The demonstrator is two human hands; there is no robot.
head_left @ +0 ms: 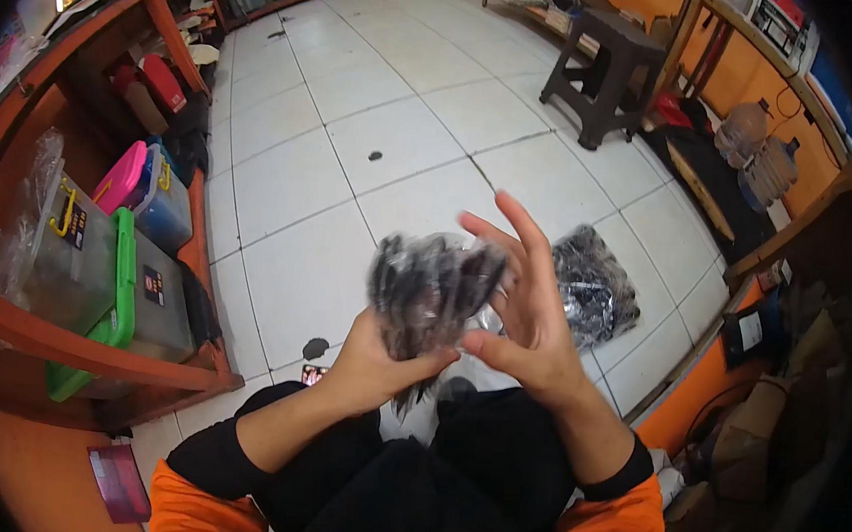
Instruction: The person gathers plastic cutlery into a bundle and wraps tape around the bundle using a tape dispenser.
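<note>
A bundle of dark pieces that looks wrapped in clear plastic (424, 286) is held up in front of my lap; motion blurs it, so its kind is unclear. My left hand (370, 367) is closed around its lower part, thumb across the front. Beside it on the right, my right hand (531, 324) has its fingers spread and apart, close to the bundle's edge; whether it touches is hard to see. On the floor tiles past my right hand lies a larger clear plastic bag of dark items (594, 289).
A dark plastic stool (607, 70) stands at the back right. Along the left, an orange shelf (89, 355) holds storage boxes, one with a green lid (124, 292). Large clear bottles (769, 173) and brown paper packages (747, 441) are on the right.
</note>
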